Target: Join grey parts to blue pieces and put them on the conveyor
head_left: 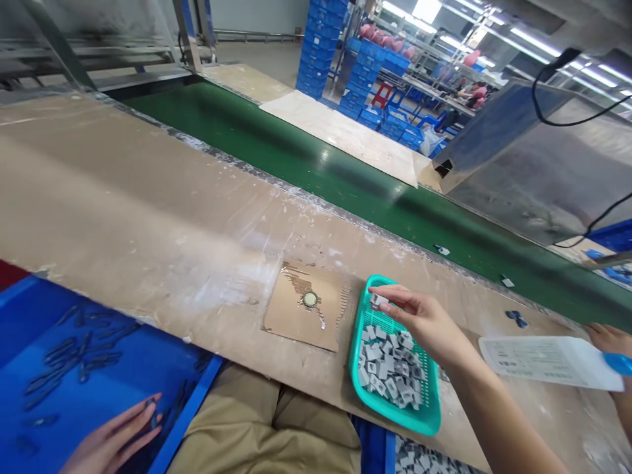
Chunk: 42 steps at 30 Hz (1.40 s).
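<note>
My right hand (419,317) pinches a small light-grey plastic block (378,301) above the far end of a turquoise basket (430,421). Inside the basket lies a heap of similar grey blocks (390,368), each with a hollow or notch. At the lower left, my left hand (116,440) reaches into a blue bin (195,405). Its fingers are closed round a small dark part (153,416), mostly hidden by them. Several long dark parts (81,355) lie loose in that bin. Between the hands, a cardboard square (289,309) bears a small round cap-like dish (310,299) with pale contents.
Beyond the worktop (162,224) runs a green conveyor belt (296,155) with small pieces on it. At right, another person's hand (609,339) is beside a printed white bag (548,361). Dark parts (516,318) lie nearby. A metal housing (548,164) stands across the belt.
</note>
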Available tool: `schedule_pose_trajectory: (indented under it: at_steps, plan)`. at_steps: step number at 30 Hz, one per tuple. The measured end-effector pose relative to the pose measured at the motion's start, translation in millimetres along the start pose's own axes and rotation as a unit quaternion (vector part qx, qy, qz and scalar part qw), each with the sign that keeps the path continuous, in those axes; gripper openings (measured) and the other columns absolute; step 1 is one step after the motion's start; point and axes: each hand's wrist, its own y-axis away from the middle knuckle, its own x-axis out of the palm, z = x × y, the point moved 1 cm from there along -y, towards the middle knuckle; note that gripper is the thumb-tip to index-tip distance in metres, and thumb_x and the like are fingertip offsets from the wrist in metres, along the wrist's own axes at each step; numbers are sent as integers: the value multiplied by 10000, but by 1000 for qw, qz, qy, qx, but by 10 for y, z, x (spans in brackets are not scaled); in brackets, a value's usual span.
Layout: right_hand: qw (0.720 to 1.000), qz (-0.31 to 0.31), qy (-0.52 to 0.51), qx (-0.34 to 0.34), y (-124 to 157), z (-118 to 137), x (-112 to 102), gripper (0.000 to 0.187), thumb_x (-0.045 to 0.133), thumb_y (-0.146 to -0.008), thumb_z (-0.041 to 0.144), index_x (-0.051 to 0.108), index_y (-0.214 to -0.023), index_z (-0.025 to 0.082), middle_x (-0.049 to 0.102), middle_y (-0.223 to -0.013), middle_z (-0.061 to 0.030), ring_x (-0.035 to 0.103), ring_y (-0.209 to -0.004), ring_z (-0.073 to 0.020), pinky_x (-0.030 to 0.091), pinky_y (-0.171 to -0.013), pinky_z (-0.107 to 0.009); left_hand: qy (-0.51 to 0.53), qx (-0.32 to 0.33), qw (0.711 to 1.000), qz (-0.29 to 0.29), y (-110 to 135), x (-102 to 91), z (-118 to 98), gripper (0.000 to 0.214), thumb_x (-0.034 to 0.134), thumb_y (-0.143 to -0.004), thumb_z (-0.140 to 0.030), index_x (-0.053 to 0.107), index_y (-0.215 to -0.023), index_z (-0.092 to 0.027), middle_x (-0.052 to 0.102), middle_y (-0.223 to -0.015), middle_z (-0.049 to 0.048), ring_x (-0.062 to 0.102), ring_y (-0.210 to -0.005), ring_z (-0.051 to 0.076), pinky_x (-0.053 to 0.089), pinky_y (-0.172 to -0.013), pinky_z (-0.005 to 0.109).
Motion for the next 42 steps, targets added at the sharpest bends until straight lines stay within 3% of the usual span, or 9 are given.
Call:
schedule_pose_trajectory:
  at_steps: [5, 8, 11, 17, 22, 26, 31, 37, 42]
  plan:
    - [997, 1, -12, -73, -161, 248, 536, 241, 609, -789, 360, 690, -955, 206, 669, -1001, -71, 634, -894, -211, 497, -791, -329, 103, 23, 993, 62, 402, 273, -261, 333, 836, -449, -72, 723, -741, -185, 702, -713, 7, 609, -587, 110, 523, -505, 148]
    - [984, -37, 104, -142, -240, 281, 775, 218, 575, -801, 295, 688, -953, 187, 678, -897, -72, 610, -751, -193, 489, -712, -332, 138, 34, 984, 112, 519, 429, -212, 466, 904, -308, -204, 723, -735, -160, 660, -663, 23, 583, -586, 114, 498, -481, 165]
    - [969, -46, 176, -169, -291, 229, 891, 224, 558, -799, 268, 685, -959, 176, 685, -852, -77, 592, -727, -208, 483, -658, -336, 178, 22, 969, 171, 567, 548, -110, 466, 895, -313, -321, 717, -711, -157, 634, -671, 26, 571, -640, 117, 483, -514, 175]
    - [959, -32, 215, -183, -335, 136, 938, 216, 557, -809, 282, 704, -936, 189, 675, -900, -90, 591, -844, -240, 486, -692, -355, 164, 12, 962, 218, 662, 699, -47, 371, 883, -384, -296, 712, -688, -171, 637, -691, 7, 519, -550, 47, 438, -508, 124]
    - [966, -31, 198, -164, -339, 166, 925, 222, 577, -797, 302, 710, -929, 184, 678, -881, -85, 585, -770, -224, 475, -672, -350, 160, -5, 954, 255, 818, 821, -138, 374, 856, -435, -364, 713, -706, -150, 681, -775, 48, 631, -669, 129, 525, -630, 182]
    - [993, -34, 90, -65, -273, 266, 836, 255, 644, -746, 371, 708, -902, 179, 696, -810, -72, 616, -720, -212, 487, -671, -344, 185, -11, 950, 251, 930, 965, -217, 257, 842, -511, -302, 702, -651, -139, 692, -786, 49, 645, -688, 134, 540, -654, 187]
    - [990, 17, -131, 44, -46, 396, 753, 247, 739, -664, 368, 701, -826, 186, 719, -833, -67, 666, -781, -208, 536, -689, -290, 228, 9, 929, 291, 1019, 1275, -276, 424, 834, -539, -138, 707, -939, -193, 689, -928, 24, 644, -813, 125, 532, -758, 191]
    - [978, 36, -200, 54, 299, 507, 778, 155, 775, -636, 250, 705, -764, 199, 708, -734, -35, 656, -648, -148, 543, -597, -212, 257, 76, 906, 329, 1229, 1711, -284, 366, 846, -525, -163, 722, -869, -171, 703, -787, 29, 632, -761, 92, 510, -721, 140]
    - [982, 6, -188, 15, 421, 606, 831, 140, 779, -621, 209, 699, -735, 206, 716, -723, -28, 670, -651, -153, 552, -608, -206, 251, 136, 911, 299, 1326, 1847, -288, 352, 856, -495, -180, 728, -822, -200, 719, -776, 16, 641, -775, 101, 516, -708, 133]
